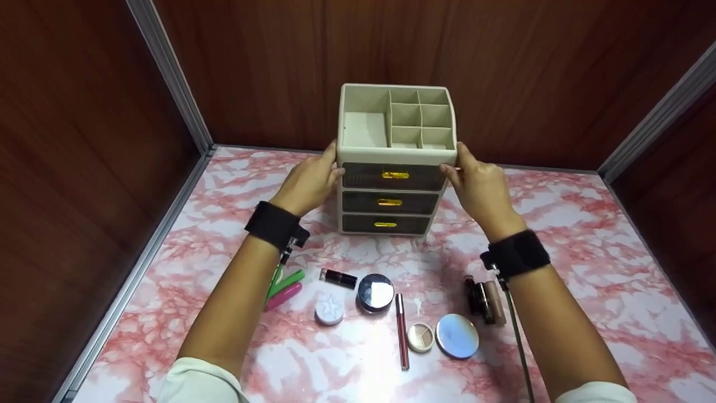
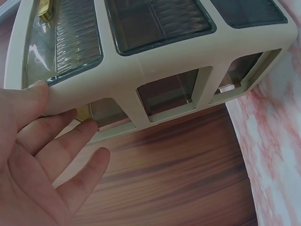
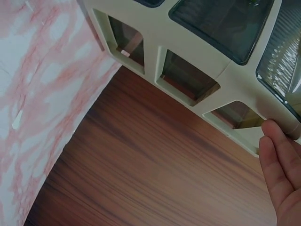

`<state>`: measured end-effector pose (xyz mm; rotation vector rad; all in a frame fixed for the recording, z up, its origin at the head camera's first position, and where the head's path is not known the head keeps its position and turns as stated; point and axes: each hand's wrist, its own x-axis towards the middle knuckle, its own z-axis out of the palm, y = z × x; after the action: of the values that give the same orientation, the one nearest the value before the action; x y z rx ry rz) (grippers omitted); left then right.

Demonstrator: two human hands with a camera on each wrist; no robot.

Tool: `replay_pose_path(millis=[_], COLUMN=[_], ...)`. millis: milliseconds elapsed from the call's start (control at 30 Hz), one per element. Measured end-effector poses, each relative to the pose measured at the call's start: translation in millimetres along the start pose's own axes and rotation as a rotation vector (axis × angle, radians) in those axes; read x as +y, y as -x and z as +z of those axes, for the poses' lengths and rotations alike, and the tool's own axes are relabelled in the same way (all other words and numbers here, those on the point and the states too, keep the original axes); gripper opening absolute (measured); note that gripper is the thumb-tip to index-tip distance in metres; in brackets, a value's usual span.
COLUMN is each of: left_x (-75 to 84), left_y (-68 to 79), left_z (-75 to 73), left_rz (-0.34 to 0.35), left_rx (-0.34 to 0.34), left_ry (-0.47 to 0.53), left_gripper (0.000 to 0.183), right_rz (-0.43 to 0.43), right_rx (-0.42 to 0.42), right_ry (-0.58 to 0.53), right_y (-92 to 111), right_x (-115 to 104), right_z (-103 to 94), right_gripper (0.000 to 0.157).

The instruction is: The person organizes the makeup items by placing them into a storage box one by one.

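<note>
Between gripping hands (image 1: 309, 183) (image 1: 484, 186), the organizer (image 1: 395, 157) stands with long axis upright, drawers (image 1: 414, 203) facing the person (image 1: 224, 313).

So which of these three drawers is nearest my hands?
The top drawer: the left hand and right hand hold the organizer at that drawer's level, while the middle drawer and bottom drawer sit lower.
</note>
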<state>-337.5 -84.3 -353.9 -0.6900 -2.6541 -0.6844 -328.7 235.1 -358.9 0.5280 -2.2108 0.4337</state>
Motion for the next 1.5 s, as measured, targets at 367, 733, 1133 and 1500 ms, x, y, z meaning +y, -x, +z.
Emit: replay_pose_path(millis=[367,733,1133,1500], left_x=[1.5,3.6,1.9,0.9], left_y=[0.5,0.9,-0.3,2.7], left_z=[-1.0,-0.1,0.1,1.0], left_rz=[-0.013,-0.042,-0.039,-0.023], left_rx=[-0.004,-0.028,-0.019,0.01], left_ry=[-0.004,0.002,-0.004,-0.015], left_gripper=[0.056,0.058,0.057,0.058], right_rz=[0.006,0.006,-0.002,-0.009], right_rx=[0.001,-0.025,-0.034,-0.057], right_ry=[-0.012,-0.03,-0.012,0.018], right_y=[-0.2,2.4,1.6,3.0], right_x=[-3.1,-2.6,-3.2,-4.0], right_z=[0.4,-1.0,-2.5,-5.2], right_gripper=[0.052,0.054,0.053,0.057])
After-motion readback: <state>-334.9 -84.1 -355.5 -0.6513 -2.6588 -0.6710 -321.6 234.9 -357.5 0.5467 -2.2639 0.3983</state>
